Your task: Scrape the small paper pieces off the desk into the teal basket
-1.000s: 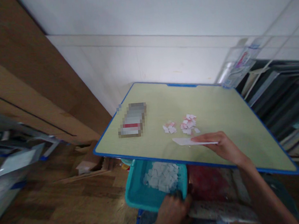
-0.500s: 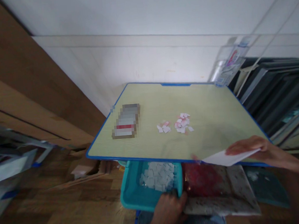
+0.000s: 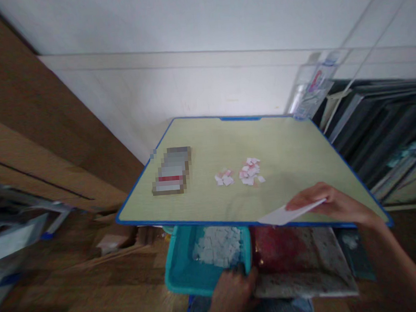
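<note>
My right hand (image 3: 323, 200) pinches a thin white sheet (image 3: 281, 214), stiff like card, with its lower left end at the table's front edge. At the bottom, my left hand (image 3: 233, 288) is closed over the front right rim of a teal plastic basin (image 3: 173, 274); its fingertips are partly hidden. Inside the basin lies a heap of small whitish squares (image 3: 218, 245). On the blue-edged folding table (image 3: 211, 201) are two small piles of white and pinkish paper pieces, a left pile (image 3: 224, 177) and a larger right pile (image 3: 249, 172).
A blurred-out flat object (image 3: 172, 171) rests on the table's left side. A clear plastic bottle (image 3: 314, 90) stands at the back right corner. A stained tray-like board with a red patch (image 3: 280, 249) lies beside the basin. Dark panels (image 3: 384, 113) lean at the right; cardboard (image 3: 117, 237) is on the floor.
My right hand has moved left and slightly up with the white sheet. My left hand stays at the basin's rim. The view has shifted slightly.
</note>
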Motion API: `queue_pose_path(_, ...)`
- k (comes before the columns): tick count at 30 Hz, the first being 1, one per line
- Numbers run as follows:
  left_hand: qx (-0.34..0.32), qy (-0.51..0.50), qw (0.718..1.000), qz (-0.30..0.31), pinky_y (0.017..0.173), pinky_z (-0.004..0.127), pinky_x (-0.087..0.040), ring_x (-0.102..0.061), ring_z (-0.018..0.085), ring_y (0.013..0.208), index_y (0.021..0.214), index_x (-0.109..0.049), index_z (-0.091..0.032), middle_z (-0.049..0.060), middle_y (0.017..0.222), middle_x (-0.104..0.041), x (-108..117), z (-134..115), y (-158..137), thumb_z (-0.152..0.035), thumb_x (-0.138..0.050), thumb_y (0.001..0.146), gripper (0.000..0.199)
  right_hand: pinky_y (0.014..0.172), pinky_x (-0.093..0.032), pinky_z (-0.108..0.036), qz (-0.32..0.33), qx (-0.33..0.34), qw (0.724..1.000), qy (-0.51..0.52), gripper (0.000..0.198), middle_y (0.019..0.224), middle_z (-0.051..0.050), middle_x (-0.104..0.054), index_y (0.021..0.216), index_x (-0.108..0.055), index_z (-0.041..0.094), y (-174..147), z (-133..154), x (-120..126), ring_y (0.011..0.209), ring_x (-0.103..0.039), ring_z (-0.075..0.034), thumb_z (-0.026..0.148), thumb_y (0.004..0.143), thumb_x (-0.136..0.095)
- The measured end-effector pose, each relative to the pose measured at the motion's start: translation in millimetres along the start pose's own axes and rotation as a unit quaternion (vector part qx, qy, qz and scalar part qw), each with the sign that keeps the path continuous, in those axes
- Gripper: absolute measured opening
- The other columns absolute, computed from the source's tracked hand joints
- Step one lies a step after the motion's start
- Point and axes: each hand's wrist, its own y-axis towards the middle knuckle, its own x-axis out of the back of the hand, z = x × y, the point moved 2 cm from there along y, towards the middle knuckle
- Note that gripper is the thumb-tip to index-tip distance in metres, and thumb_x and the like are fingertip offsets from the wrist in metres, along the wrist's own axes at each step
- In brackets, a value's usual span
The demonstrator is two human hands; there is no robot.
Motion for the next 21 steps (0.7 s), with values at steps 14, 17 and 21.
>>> queue_pose_path(14, -0.003, -0.014, 1.000, -0.009, 0.061, 0.034, -0.040, -0.051, 0.024, 0.072, 0.104, -0.044, -0.021, 0.009, 0.084, -0.052, -1.3, 0.8, -0.2, -0.036, -0.049, 0.073, 0.035, 0.072, -0.046, -0.030, -0.156, -0.018, 0.981, -0.116, 0.026, 0.093, -0.008, -0.065, 0.094, -0.063, 0.016, 13.4, -1.9, 8.3, 0.084, -0.059, -0.022, 0.029, 0.077, -0.048)
queue_pose_path(17, -0.010, -0.008, 1.000, -0.016, 0.059, 0.035, -0.040, -0.051, 0.024, 0.070, 0.102, -0.045, -0.021, 0.008, 0.081, -0.052, -3.2, 0.8, -0.4, -0.036, -0.049, 0.073, 0.033, 0.072, -0.046, -0.029, -0.111, -0.009, 0.986, -0.127, 0.025, 0.092, -0.008, -0.065, 0.094, -0.063, 0.016, 12.1, 1.0, 12.4, 0.084, -0.059, -0.022, 0.027, 0.076, -0.049)
queue_pose_path(21, -0.009, -0.008, 1.000, -0.020, 0.059, 0.034, -0.040, -0.051, 0.024, 0.069, 0.102, -0.045, -0.021, 0.008, 0.080, -0.052, -2.6, 1.3, -0.6, -0.036, -0.046, 0.074, 0.031, 0.071, -0.046, -0.030, -0.129, -0.017, 0.985, -0.116, 0.027, 0.094, -0.009, -0.064, 0.096, -0.062, 0.014, 11.1, 1.4, 17.5, 0.085, -0.059, -0.022, 0.028, 0.077, -0.048)
